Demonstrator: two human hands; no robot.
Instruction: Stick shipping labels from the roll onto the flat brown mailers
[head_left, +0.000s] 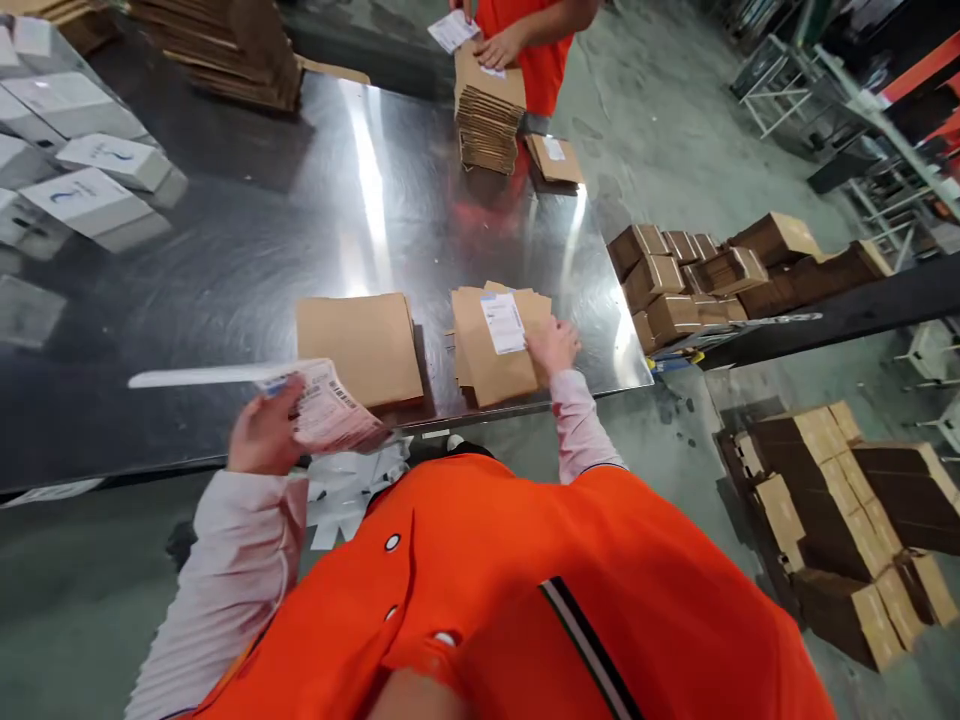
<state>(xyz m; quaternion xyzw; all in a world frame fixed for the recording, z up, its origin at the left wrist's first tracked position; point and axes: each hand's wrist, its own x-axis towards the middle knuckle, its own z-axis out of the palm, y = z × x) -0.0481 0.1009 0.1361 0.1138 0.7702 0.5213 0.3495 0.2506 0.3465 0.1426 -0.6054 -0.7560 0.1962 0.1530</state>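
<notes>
My left hand [266, 425] is closed around a sheaf of shipping labels [334, 410] with printed barcodes, and a long white strip of backing sticks out to the left. The labels hang over the table's front edge, just before a neat stack of flat brown cardboard [356, 345]. My right hand [553, 346] grips the right edge of the top flat cardboard piece [487, 375] on a second, unevenly laid pile. A white shipping label [504, 323] lies on that piece, close to my fingertips. Some of the right fingers are hidden.
The metal table [420, 230] ends at the right. White boxes [86, 195] and stacked cardboard [225, 50] stand to the left. Across the table, a co-worker's hand [501, 48] rests on another cardboard stack [487, 125]. Cartons [675, 290] fill the floor area beyond the right edge.
</notes>
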